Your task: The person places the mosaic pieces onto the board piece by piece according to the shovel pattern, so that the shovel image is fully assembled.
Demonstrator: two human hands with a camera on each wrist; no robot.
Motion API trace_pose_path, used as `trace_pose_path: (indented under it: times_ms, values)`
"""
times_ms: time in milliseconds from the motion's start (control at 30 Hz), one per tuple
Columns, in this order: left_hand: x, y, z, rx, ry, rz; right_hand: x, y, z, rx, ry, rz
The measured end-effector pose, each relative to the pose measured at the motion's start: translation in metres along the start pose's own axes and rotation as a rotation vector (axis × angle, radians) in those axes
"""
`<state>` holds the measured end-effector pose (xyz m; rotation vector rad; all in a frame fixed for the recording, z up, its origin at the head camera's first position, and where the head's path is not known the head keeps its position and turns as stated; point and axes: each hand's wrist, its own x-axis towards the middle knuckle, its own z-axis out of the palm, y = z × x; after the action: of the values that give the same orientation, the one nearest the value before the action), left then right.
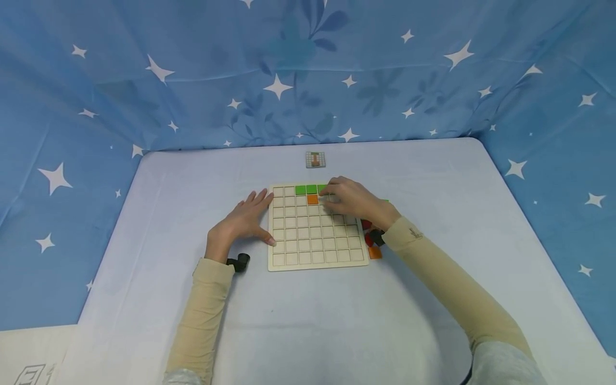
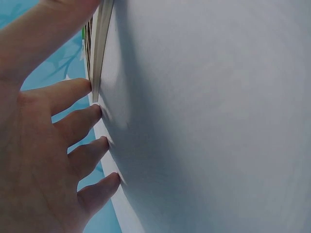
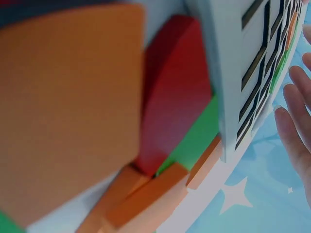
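Note:
A pale gridded board (image 1: 305, 233) lies flat on the table. Green tiles (image 1: 300, 190) fill cells in its far row, with an orange tile (image 1: 313, 199) in the row below. Along the board's left edge rests my left hand (image 1: 243, 218), fingers spread, thumb at the rim; the left wrist view shows its fingertips beside the board's edge (image 2: 100, 53). My right hand (image 1: 353, 197) is over the far right part of the board, fingertips right at the rightmost visible green tile, which it partly covers. No held tile shows between its fingers (image 3: 291, 114).
Loose pieces lie by the board's right edge, partly under my right wrist: red pieces (image 3: 180, 92), a green piece (image 3: 197, 138) and orange tiles (image 3: 73, 111). Behind the board lies a small patterned card (image 1: 315, 159). A blue starred curtain (image 1: 308, 69) surrounds the table.

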<state>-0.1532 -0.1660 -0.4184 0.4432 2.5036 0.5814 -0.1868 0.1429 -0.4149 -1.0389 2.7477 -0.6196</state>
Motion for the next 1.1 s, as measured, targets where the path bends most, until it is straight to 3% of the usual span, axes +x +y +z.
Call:
trace_pose_path:
  times_ms: [267,567,1100]
  values:
    - [-0.003,0.0,-0.001,-0.02,0.006,0.012,-0.014,-0.003,-0.004,0.021,-0.003,0.051]
    - [-0.002,-0.001,0.0,-0.013,0.013,0.018,-0.031,-0.005,-0.009,0.004,-0.001,0.046]
    - [-0.004,-0.001,0.0,-0.02,0.02,0.03,-0.065,0.009,-0.015,-0.019,0.025,0.08]
